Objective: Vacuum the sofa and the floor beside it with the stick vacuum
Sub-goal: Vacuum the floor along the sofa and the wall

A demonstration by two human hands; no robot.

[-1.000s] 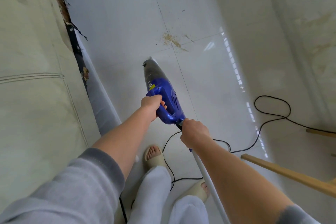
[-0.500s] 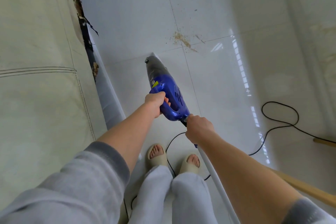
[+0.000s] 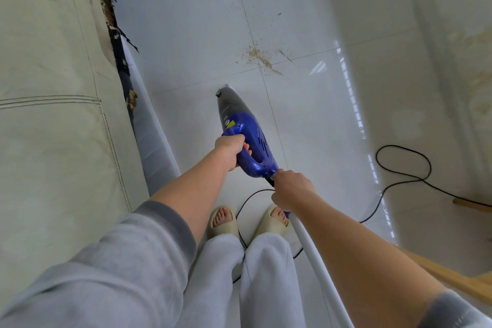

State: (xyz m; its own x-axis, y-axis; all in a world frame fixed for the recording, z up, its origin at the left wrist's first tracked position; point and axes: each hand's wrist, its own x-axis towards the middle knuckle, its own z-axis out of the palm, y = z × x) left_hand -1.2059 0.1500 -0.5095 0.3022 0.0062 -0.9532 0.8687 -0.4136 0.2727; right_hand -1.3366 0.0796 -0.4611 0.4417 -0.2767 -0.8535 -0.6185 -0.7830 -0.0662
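Both hands on the stick vacuum (image 3: 249,138), just right of the sofa (image 3: 48,141).
Left hand (image 3: 230,149) grips its blue handle; right hand (image 3: 291,189) seemingly grips the rear tube; crumbs (image 3: 259,57) lie beyond its nose.

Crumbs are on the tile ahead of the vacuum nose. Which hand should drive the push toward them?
Left, probably. The left hand grips the blue vacuum's handle loop, behind the nose facing the crumbs. The right hand holds the rear end by the cord, better for steadying.

Both arms reach forward and down, sleeves pushed up. The left hand (image 3: 231,148) curls its fingers around a handle; the right hand (image 3: 291,190) grips a pole behind it.
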